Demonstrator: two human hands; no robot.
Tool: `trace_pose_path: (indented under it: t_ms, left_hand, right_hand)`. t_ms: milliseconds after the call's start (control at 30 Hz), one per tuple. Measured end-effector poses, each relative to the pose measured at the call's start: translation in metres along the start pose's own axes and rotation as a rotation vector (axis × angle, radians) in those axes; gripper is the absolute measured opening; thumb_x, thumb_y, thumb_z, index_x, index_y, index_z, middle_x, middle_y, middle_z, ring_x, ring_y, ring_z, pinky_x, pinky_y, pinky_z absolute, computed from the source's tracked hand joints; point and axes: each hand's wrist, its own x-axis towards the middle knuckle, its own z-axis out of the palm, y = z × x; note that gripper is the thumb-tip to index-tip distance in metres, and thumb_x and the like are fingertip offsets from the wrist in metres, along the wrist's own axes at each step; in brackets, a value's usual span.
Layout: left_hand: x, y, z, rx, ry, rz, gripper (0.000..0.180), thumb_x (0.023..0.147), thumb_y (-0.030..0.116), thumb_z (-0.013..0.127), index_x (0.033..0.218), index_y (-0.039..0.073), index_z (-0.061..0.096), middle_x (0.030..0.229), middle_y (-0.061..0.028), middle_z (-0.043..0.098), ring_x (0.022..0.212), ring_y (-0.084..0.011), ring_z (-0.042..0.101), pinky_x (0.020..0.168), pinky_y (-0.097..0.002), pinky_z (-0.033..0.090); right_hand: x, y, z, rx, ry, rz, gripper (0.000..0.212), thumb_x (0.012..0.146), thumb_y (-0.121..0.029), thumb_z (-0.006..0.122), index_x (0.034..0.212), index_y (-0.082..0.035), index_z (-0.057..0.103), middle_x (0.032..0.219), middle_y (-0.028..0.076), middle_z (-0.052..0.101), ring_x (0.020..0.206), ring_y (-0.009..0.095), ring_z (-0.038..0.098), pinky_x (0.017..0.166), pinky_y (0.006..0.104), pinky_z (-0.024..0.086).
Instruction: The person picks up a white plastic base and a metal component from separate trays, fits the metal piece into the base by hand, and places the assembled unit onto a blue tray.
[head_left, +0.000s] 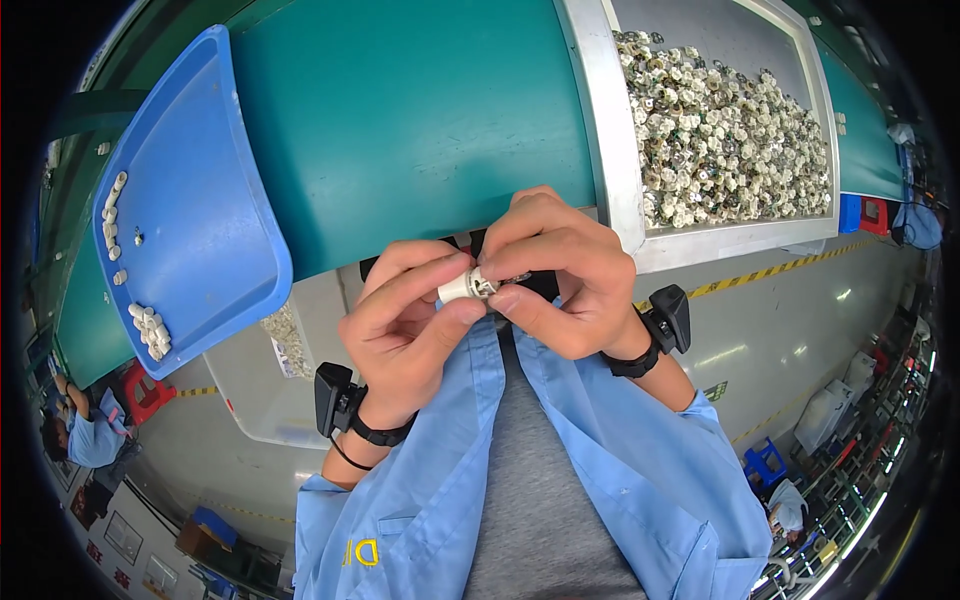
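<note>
**White cylinder (457,290), well right of the blue tray (195,185)**

Left hand (402,325) and right hand (562,275) each close a fingertip grip on the cylinder. Its long axis runs roughly sideways, slotted end (484,284) away from the tray. Yellow lettering (361,552) marks the blue jacket (640,450).

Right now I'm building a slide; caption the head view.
Left hand and right hand hold a white cylindrical part beside a green worktable.

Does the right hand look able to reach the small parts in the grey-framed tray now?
Probably yes: the small parts lie uncovered, close to the right hand, but its fingertips hold the white piece.
</note>
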Motion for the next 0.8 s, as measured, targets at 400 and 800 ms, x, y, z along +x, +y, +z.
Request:
trace_pose_path:
  t_ms: [400,800]
  left_hand:
    - [0.0005,0.0052,-0.0007,0.048,-0.041,-0.008,0.036,0.077,-0.006,0.078,0.112,-0.006,0.069,0.111,-0.0154,0.063,0.1,-0.0223,0.061,0.083,-0.0321,0.05]
    - [-0.0007,0.0051,0.0005,0.19,-0.036,0.041,0.033,0.079,-0.006,0.076,0.111,-0.006,0.069,0.11,-0.015,0.063,0.099,-0.0222,0.061,0.083,-0.0317,0.05]
  right_hand:
    - [0.0007,-0.0013,-0.004,0.098,-0.038,0.021,0.02,0.08,-0.001,0.076,0.096,0.0,0.064,0.089,0.014,0.066,0.074,0.02,0.06,0.068,0.0352,0.045]
    - [-0.002,-0.0031,-0.0045,0.174,-0.056,0.135,0.02,0.08,0.003,0.073,0.099,0.002,0.066,0.091,0.015,0.066,0.077,0.022,0.06,0.071,0.0341,0.047]
